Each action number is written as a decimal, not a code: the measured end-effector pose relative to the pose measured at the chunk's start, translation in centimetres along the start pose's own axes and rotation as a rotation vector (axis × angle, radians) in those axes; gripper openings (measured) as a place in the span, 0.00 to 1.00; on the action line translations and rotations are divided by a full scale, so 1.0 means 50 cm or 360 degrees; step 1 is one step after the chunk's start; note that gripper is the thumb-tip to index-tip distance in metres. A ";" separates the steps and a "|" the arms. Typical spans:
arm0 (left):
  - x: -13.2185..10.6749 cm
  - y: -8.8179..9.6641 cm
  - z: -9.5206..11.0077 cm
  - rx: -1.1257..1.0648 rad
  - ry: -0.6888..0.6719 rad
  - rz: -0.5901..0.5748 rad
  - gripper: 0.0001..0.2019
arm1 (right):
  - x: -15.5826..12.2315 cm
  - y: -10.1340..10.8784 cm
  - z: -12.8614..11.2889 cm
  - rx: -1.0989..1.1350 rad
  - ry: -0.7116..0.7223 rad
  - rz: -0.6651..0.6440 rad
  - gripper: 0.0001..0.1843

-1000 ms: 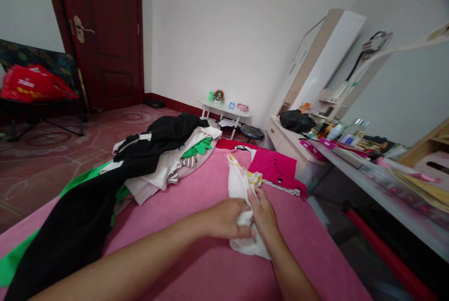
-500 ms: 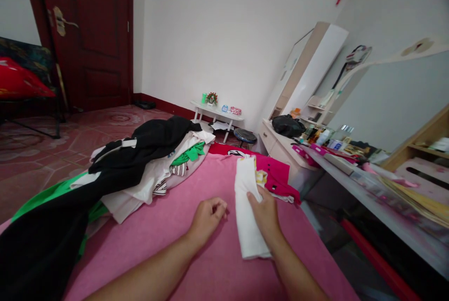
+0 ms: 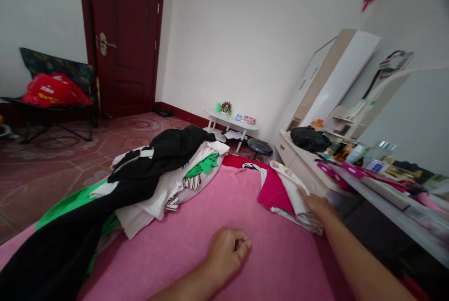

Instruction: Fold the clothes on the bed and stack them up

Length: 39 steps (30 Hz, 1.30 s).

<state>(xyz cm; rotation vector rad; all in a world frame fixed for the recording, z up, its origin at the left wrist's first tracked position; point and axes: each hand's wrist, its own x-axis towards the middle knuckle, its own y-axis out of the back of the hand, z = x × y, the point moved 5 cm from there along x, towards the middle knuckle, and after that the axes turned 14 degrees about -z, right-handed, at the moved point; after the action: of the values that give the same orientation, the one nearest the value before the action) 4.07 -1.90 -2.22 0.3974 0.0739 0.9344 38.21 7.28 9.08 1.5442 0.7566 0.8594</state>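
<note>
White folded garment [image 3: 292,192]: just left of the right hand [image 3: 315,205], lying across the magenta garment [image 3: 274,193].
Right hand: touching the white folded garment's right edge; its fingertips are hidden, so whether it grips cannot be told.
Left hand [image 3: 228,247]: curled into a loose fist, apart from both garments.
Heaped clothes [image 3: 152,205]: beyond and left of the left hand, black garment [image 3: 168,163] on top.
Pink cover [image 3: 199,226]: beneath the left hand, spreading out around it.
</note>
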 end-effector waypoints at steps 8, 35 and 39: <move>-0.004 0.003 0.011 0.0115 0.0031 0.0011 0.12 | -0.083 -0.110 -0.064 0.0017 0.0397 0.0101 0.30; -0.002 -0.010 0.022 0.0024 -0.0171 -0.0169 0.09 | -0.338 -0.230 -0.248 0.0708 0.1371 -0.0150 0.21; -0.001 -0.010 0.025 0.0114 -0.0160 -0.0131 0.08 | -0.343 -0.226 -0.246 0.0767 0.1352 -0.0169 0.20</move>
<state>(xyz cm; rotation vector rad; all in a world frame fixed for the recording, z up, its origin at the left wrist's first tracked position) 4.73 -2.56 -1.27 0.5035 0.0319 0.8313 18.71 0.69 -3.13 1.4984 1.7422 1.3355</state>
